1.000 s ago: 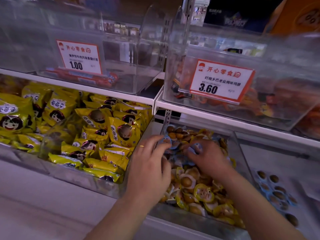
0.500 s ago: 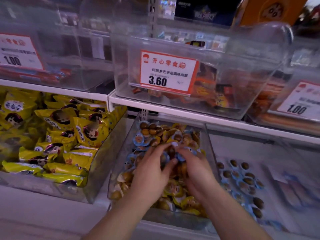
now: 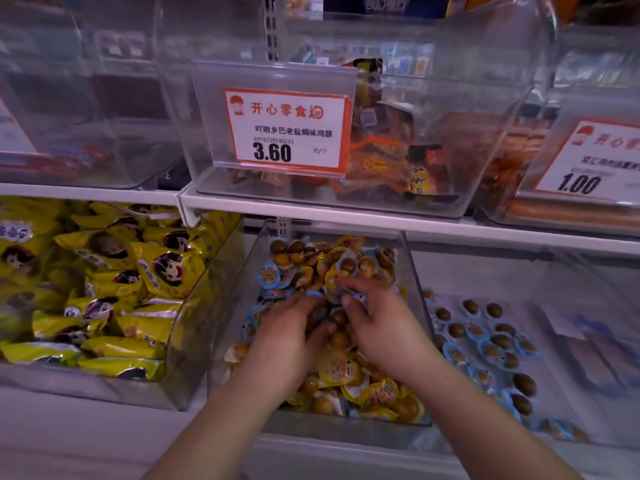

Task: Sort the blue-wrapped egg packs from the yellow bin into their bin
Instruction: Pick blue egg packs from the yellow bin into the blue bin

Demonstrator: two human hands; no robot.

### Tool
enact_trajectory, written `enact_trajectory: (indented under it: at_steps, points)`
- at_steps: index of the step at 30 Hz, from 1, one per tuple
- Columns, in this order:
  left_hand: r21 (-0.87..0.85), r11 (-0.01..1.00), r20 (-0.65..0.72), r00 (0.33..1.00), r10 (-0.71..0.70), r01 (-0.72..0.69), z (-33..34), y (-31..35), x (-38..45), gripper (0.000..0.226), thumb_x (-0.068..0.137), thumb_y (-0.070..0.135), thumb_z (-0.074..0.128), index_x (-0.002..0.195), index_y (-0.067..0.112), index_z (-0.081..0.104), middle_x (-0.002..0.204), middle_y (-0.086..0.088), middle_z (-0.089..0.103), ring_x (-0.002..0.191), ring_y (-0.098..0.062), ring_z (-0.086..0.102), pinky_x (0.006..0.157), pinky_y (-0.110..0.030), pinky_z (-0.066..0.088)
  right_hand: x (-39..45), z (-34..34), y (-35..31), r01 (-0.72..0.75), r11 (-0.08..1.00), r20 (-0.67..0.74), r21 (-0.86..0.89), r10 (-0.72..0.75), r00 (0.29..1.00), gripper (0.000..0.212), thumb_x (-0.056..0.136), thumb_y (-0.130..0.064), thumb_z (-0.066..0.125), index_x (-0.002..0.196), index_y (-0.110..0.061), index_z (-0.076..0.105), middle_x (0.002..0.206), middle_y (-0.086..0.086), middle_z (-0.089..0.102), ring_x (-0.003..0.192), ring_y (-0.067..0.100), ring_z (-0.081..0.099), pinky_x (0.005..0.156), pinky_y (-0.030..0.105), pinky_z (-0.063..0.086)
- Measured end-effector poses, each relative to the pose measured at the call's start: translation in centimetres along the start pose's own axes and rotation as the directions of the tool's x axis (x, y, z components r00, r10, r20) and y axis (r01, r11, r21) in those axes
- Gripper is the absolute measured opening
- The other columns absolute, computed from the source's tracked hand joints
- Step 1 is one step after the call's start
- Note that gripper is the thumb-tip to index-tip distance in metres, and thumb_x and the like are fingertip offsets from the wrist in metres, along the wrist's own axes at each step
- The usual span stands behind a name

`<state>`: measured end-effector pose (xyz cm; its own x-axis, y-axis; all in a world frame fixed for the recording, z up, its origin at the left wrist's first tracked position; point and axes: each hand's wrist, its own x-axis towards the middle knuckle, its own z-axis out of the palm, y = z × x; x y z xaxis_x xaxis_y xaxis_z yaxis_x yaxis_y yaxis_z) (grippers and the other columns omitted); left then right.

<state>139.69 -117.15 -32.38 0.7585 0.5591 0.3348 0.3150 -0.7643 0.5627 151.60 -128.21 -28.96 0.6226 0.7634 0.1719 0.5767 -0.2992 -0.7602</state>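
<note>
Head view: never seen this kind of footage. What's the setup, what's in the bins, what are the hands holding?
No machine here: a camera worn on a person's head looks down at their bare hands in front of shop shelves. Both hands are in the middle bin, which holds mixed yellow-wrapped egg packs and blue-wrapped egg packs. The left hand and right hand curl into the pile; the right grip pinches a blue pack. The bin to the right holds blue packs only. Left: yellow snack bags.

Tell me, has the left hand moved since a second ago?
Yes. The left hand went rightward, from over the mixed bin's left wall toward the bin's middle, close beside the right hand.
</note>
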Motion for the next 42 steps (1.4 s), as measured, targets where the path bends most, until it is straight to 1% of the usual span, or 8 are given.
enact_trajectory:
  at_steps: [5,13,19,25,29,32,38,42]
  points:
    - [-0.157,0.982,0.031,0.995,-0.097,0.100,-0.3,-0.3,0.1,0.060,0.079,0.050,0.075,0.133,0.045,0.049,0.096,0.018,0.062,0.092,-0.006,0.062,0.077,-0.028,0.050,0.1,-0.6,-0.2,-0.129,0.935,0.012,0.329,0.133,0.991,0.020,0.098,-0.023,0.059,0.111,-0.031,0.073,0.092,-0.012,0.072,0.072,0.011,0.070,0.047,0.013,0.048]
    - [-0.209,0.971,-0.019,0.992,-0.124,0.117,-0.4,-0.6,0.4,0.015,0.081,0.044,0.073,0.092,0.040,0.064,0.082,0.021,0.064,0.078,0.002,0.060,0.071,-0.034,0.053,0.4,-0.9,-0.4,-0.271,0.683,0.106,0.679,0.274,0.956,0.022,0.100,-0.014,0.056,0.110,-0.017,0.074,0.108,0.006,0.076,0.101,0.023,0.073,0.093,0.043,0.055]
    - [-0.291,0.957,-0.253,0.963,-0.096,0.019,-1.9,1.1,0.0,0.008,0.093,0.036,0.064,0.088,0.032,0.060,0.089,0.016,0.058,0.087,0.006,0.055,0.069,-0.009,0.040,-0.3,-1.6,-1.7,-0.104,0.716,-0.135,0.690,0.269,0.954,0.022,0.098,-0.007,0.053,0.102,-0.016,0.072,0.096,0.008,0.077,0.088,0.022,0.075,0.062,0.029,0.058]
    - [-0.414,0.903,-0.510,0.851,-0.127,-0.114,-2.3,6.1,-1.1,0.009,0.100,0.043,0.050,0.093,0.038,0.053,0.091,0.019,0.059,0.089,-0.001,0.059,0.073,-0.016,0.045,-1.8,-0.8,-3.9,-0.552,0.079,0.526,0.830,0.220,0.822,0.046,0.099,-0.037,0.047,0.122,-0.003,0.067,0.113,0.020,0.072,0.093,0.031,0.073,0.070,0.037,0.060]
    - [-0.097,0.969,-0.453,0.877,0.159,-0.226,-0.8,7.2,-1.0,0.013,0.099,0.034,0.048,0.102,0.024,0.056,0.105,0.009,0.058,0.104,-0.019,0.054,0.092,-0.044,0.043,-2.3,-1.9,-4.3,-0.521,-0.022,0.520,0.853,0.128,0.845,0.062,0.098,-0.054,0.039,0.116,-0.005,0.074,0.122,0.017,0.069,0.110,0.028,0.070,0.091,0.037,0.055]
    - [-0.103,0.977,-0.318,0.937,0.146,-0.188,-0.5,6.9,-0.7,0.031,0.099,0.038,0.043,0.114,0.019,0.062,0.123,0.003,0.057,0.122,-0.021,0.049,0.103,-0.054,0.038,-2.3,-3.4,-4.4,-0.437,0.008,0.428,0.899,0.185,0.885,0.045,0.097,-0.038,0.051,0.119,-0.003,0.069,0.116,0.017,0.070,0.103,0.028,0.070,0.088,0.039,0.057]
    - [-0.213,0.961,-0.065,0.984,0.164,-0.174,1.5,8.8,-1.7,0.063,0.094,0.064,0.031,0.151,0.041,0.021,0.155,0.027,0.020,0.146,0.006,0.015,0.119,-0.024,0.018,-2.0,-4.7,-2.4,-0.367,0.167,0.290,0.915,0.360,0.887,0.026,0.094,-0.026,0.061,0.108,-0.005,0.064,0.085,0.012,0.062,0.052,0.013,0.055,0.044,0.022,0.044]
    - [-0.305,0.948,-0.055,0.996,0.073,-0.086,1.3,8.5,-1.5,0.066,0.093,0.068,0.032,0.154,0.043,0.021,0.154,0.034,0.019,0.142,0.014,0.014,0.113,-0.013,0.015,-0.8,-8.3,0.0,-0.202,0.158,0.128,0.967,0.386,0.914,0.012,0.096,-0.014,0.053,0.091,-0.004,0.057,0.068,0.013,0.060,0.057,0.017,0.057,0.037,0.020,0.035]
